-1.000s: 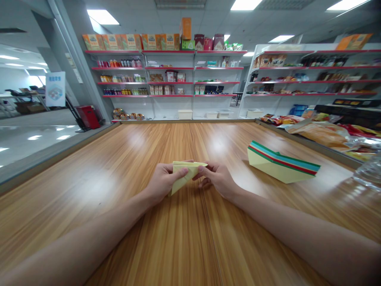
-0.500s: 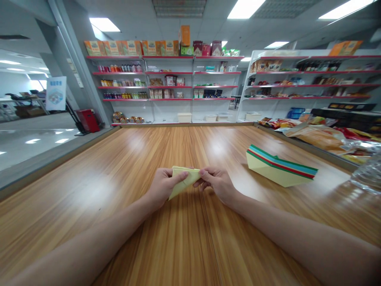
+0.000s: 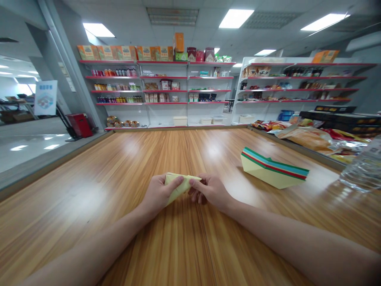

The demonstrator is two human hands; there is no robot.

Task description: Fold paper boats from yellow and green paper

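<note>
While the paper — pale yellow, folded — sits just above the table, the left hand pinches its left end under the thumb and the right hand pinches its right tip, with the stack of coloured sheets well apart — off to the right.

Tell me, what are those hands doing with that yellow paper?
A person is folding a pale yellow paper over a wooden table. The left hand pinches one end with the thumb on top, and the right hand pinches the other end. To the right lies a folded stack of coloured papers, with yellow on the outside and red, teal and green edges showing. Snack bags sit along the table's right side, and shop shelves stand behind.
</note>
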